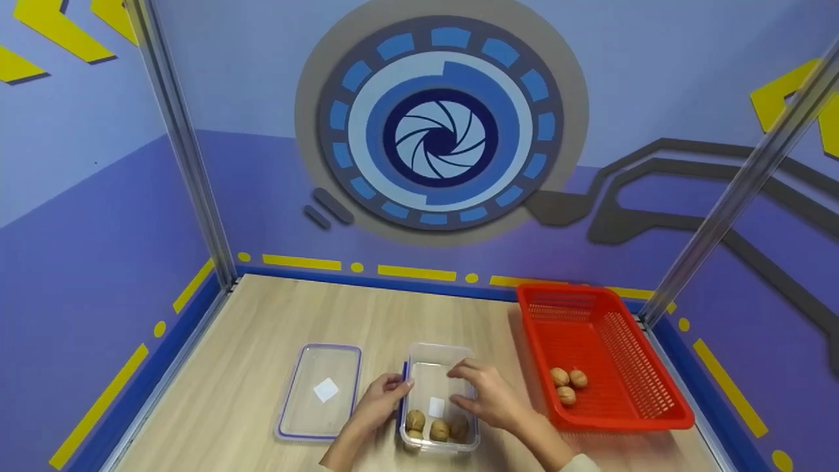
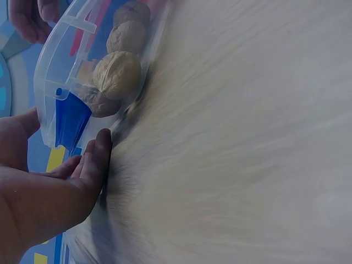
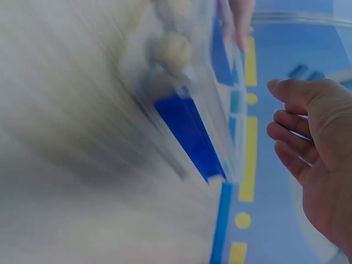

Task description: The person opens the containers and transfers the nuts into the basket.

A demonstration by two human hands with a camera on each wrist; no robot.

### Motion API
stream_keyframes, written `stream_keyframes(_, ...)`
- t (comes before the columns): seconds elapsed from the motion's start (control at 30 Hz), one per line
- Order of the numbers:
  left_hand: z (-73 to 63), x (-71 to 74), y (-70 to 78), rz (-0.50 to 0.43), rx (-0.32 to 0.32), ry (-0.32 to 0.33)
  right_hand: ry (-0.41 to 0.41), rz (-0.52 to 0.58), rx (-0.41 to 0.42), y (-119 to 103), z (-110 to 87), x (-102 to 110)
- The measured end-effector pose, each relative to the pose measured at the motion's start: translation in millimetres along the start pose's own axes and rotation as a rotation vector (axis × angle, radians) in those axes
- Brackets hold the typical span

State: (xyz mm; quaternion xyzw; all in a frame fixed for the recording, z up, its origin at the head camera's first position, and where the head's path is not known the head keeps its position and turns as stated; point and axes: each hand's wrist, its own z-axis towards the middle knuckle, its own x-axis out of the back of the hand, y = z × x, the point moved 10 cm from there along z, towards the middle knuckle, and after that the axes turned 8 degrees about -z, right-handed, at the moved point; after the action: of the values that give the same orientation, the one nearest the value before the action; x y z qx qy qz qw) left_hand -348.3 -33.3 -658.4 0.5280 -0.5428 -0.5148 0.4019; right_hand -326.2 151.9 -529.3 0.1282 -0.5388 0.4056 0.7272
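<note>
A clear plastic food container point(image 1: 429, 387) with blue side clips stands on the table, several walnuts point(image 1: 440, 430) gathered at its near end. My left hand point(image 1: 378, 402) grips the container's left wall, thumb at the rim and fingers along the outside. In the left wrist view, the left hand point(image 2: 60, 181) is beside a blue clip point(image 2: 71, 121). Over the container's right side is my right hand point(image 1: 488, 395), fingers bent and holding nothing. The right wrist view shows the right hand point(image 3: 316, 143) apart from the wall, with a gap between thumb and fingers.
Left of the container lies its clear lid point(image 1: 305, 416) with a blue seal and a white square label point(image 1: 326, 390). A red plastic basket point(image 1: 623, 423) stands at the right with three walnuts point(image 1: 566, 395) inside. Panelled walls point(image 1: 262, 196) border the wooden table point(image 1: 262, 328).
</note>
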Motion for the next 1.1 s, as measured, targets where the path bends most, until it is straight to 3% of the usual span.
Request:
stream_keyframes(0.13,-2.3,4.7,-0.5,0.01,0.001,0.012,-0.029,0.042,0.003,-10.8,5.3,-24.8)
stream_keyframes(0.3,-3.4,6.7,3.1,0.03,-0.017,0.006,0.002,0.099,-0.032,-13.4,4.8,-42.5)
stream_keyframes(0.53,0.6,3.4,7.1,0.073,-0.024,-0.012,0.027,0.121,-0.032,-13.9,4.2,-53.5)
stream_keyframes(0.8,-0.3,1.4,5.4,0.011,-0.011,-0.024,-0.035,0.095,-0.077,-14.9,8.2,-63.4)
stream_keyframes(1.1,2.8,-3.4,-1.5,0.055,-0.014,-0.015,-0.084,0.09,-0.093,-18.0,7.3,-69.5)
